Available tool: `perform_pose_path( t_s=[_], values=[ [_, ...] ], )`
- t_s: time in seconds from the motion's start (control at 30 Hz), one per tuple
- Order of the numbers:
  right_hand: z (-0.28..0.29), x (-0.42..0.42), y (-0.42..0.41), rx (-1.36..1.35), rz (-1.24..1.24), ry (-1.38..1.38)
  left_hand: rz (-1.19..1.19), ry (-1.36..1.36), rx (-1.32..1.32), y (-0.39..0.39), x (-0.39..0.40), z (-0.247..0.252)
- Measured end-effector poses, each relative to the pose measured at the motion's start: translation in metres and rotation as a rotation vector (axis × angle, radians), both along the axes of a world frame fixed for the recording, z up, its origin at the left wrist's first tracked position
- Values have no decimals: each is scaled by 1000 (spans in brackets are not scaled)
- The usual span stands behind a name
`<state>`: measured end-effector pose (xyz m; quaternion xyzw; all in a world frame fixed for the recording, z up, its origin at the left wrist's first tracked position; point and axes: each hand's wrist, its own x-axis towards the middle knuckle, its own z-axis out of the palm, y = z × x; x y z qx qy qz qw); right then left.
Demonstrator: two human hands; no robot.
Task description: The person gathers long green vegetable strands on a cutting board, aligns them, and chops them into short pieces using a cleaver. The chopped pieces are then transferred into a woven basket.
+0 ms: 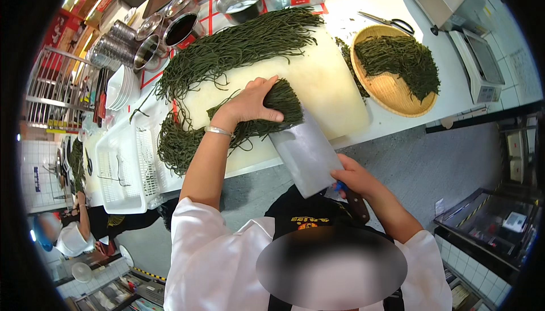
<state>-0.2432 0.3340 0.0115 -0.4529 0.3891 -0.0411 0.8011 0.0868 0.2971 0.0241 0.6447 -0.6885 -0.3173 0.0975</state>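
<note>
My left hand (253,103), with a bangle on its wrist, presses down on a bundle of thin dark green vegetable stems (286,96), thumb and fingers spread around it. Held in my right hand (355,175) is a broad cleaver (303,153) with a brown handle. Its blade lies at the right end of the bundle, its far corner partly hidden by the stems. The bundle rests on a cream cutting board (336,98) and trails left over the board's edge. A longer heap of the same stems (242,43) lies across the back of the board.
Right of the board, a round bamboo tray (374,92) holds cut stems, with black-handled scissors (391,22) behind it. A scale (479,64) stands farther right. To the left are a white plastic basket (123,192) and metal pots (183,30). Another person (74,236) works at far left.
</note>
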Motion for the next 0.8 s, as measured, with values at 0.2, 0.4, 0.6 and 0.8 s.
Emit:
perform_pose_path(
  t_s=[0.2,0.4,0.6,0.8],
  values=[
    [-2,39,-7,-47,-81,-59,-30,-197,-103,4,-18,3],
    [5,54,-35,-79,-56,-24,43,-135,-160,-12,-22,1],
    [26,9,-55,-92,-130,19,-6,-102,-291,-53,-68,14],
    [52,-77,-69,-100,-365,34,-131,-1,-357,-105,-168,35]
  ],
)
